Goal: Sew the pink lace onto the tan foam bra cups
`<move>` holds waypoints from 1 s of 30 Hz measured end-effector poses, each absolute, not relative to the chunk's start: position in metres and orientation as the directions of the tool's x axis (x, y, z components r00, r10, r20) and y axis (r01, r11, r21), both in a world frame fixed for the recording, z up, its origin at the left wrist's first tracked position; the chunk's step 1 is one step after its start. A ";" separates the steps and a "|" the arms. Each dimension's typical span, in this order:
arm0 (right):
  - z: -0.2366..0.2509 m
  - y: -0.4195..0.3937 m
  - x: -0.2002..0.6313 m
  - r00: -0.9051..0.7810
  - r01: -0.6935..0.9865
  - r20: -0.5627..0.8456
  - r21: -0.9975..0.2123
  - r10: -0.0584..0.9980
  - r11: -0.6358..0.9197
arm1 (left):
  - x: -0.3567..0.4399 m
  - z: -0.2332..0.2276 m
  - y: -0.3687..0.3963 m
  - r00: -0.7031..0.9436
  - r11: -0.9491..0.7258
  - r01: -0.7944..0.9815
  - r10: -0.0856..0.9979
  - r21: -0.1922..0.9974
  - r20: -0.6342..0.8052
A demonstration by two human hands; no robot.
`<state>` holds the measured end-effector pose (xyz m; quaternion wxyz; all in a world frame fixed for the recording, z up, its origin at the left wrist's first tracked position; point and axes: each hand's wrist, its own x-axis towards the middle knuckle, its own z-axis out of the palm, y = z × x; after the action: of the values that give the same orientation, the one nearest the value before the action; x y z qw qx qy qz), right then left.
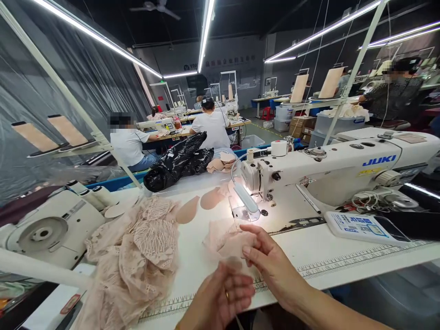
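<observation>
left hand (220, 298), right hand (271, 263), both pinching lace piece (225, 238)

The blue word "JUKI" is showing on the arm of the white sewing machine (337, 169), ruler marks are running along the front edge of the table (343, 263), and the sign on the far wall (230, 59) is looking too blurry to read.

Bright ceiling strip lights (206, 32), lamp glare, edges warped.

Head-worn view, down over worktable (330, 256)
</observation>
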<state>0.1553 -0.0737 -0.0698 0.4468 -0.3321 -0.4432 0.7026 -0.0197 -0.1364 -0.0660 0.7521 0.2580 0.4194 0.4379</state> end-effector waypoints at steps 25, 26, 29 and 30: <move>-0.080 -0.078 0.176 -0.441 -0.388 -0.048 -0.890 0.896 -0.238 | 0.023 -0.045 -0.110 -0.058 0.151 -0.740 0.957 0.656 -0.285; -0.081 -0.076 0.177 -0.418 -0.369 -0.027 -0.909 0.908 -0.196 | 0.025 -0.046 -0.111 -0.059 0.135 -0.698 0.968 0.704 -0.245; -0.082 -0.069 0.181 -0.314 -0.260 0.036 -0.964 0.949 -0.049 | 0.027 -0.050 -0.110 -0.077 0.110 -0.599 0.978 0.793 -0.194; -0.082 -0.067 0.181 -0.279 -0.217 0.047 -0.976 0.959 -0.016 | 0.027 -0.052 -0.110 -0.104 0.101 -0.571 0.976 0.815 -0.194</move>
<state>0.1814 -0.0670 -0.0819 0.4790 -0.3618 -0.5125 0.6140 0.0269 -0.1097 -0.0522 0.6213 0.2493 0.4057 0.6223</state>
